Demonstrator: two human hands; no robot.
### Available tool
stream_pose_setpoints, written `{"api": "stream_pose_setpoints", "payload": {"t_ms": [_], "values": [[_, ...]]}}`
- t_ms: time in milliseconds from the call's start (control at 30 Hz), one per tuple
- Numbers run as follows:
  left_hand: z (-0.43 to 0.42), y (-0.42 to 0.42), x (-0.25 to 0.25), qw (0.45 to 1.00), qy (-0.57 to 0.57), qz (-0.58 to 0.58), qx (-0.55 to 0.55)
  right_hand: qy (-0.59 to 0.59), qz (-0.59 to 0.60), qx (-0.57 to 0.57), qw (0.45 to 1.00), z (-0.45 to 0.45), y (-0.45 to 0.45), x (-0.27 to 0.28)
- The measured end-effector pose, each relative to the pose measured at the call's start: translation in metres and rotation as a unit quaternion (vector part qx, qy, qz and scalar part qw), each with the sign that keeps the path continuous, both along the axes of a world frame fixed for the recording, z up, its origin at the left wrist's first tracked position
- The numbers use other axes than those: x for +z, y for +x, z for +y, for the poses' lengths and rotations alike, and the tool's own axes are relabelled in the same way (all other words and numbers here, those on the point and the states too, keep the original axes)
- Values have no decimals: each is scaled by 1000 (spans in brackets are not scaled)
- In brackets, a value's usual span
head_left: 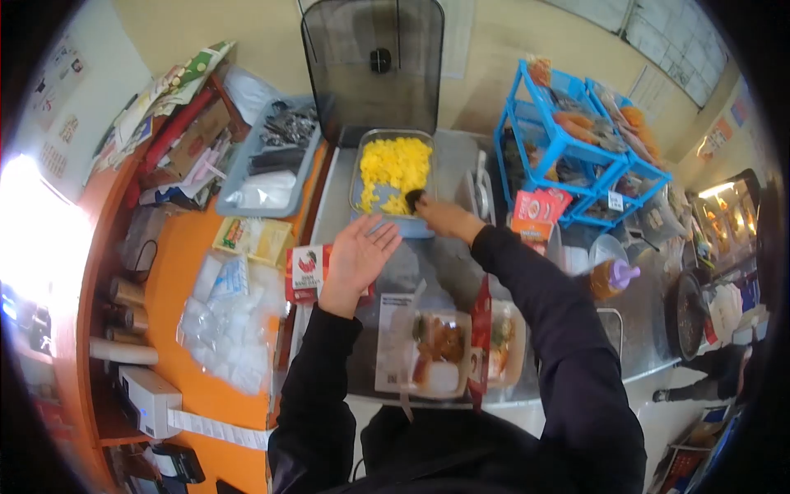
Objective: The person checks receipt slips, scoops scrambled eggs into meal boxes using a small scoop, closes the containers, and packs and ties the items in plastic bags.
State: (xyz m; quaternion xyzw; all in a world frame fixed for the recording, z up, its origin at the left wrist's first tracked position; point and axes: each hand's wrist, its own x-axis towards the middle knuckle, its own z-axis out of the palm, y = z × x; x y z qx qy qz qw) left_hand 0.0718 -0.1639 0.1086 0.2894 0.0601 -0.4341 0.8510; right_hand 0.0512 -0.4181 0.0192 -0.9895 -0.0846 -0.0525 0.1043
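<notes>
Yellow scrambled food (397, 169) fills much of a metal tray (357, 177) at the back centre. My right hand (448, 218) is closed on a dark utensil (415, 198), which reaches into the food at the tray's front right corner. Palm up and fingers apart, my left hand (362, 253) is just in front of the tray's left corner and holds nothing. Near my body stand two open takeaway boxes, the left one (440, 350) with browned food and a white portion, the right one (504, 346) partly behind a red flap.
A dark lid (374, 74) stands upright behind the tray. Blue racks (568, 148) and a sauce bottle (609, 278) are at right. On the left are a cutlery bin (271, 160), a red-and-white box (308, 272), a bag of white items (230, 329) and a printer (148, 399).
</notes>
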Motion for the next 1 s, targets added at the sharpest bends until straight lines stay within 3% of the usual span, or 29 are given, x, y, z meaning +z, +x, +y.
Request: {"api": "stream_pose_setpoints", "payload": {"t_ms": [67, 167, 267, 367, 467, 567, 667, 767, 833, 1000], "values": [[-13, 37, -14, 995, 71, 15, 63, -72, 76, 21, 994, -17, 23, -18], [-40, 68, -45, 983, 166, -1, 81, -136, 55, -40, 988, -19, 27, 6], [-73, 76, -75, 965, 255, 40, 44, -155, -17, 17, 988, -33, 32, 24], [-91, 110, -151, 972, 213, 63, -75, -192, 4, 32, 981, -43, 38, 20], [-95, 121, -174, 977, 198, 78, -32, -161, 35, 1, 986, -29, 33, 14], [-101, 103, -131, 949, 301, 58, 69, -125, 35, -15, 991, -16, 23, 8], [-95, 113, -147, 962, 261, 78, 26, -81, 58, -34, 994, -6, 12, 16], [-90, 91, -107, 955, 286, -7, 74, -19, 90, -94, 991, 9, 11, 15], [-92, 89, -105, 955, 288, -3, 78, 21, 93, -153, 984, 24, 17, 3], [-91, 96, -107, 961, 258, 60, 78, 129, 22, -172, 976, 63, 44, 1]]}}
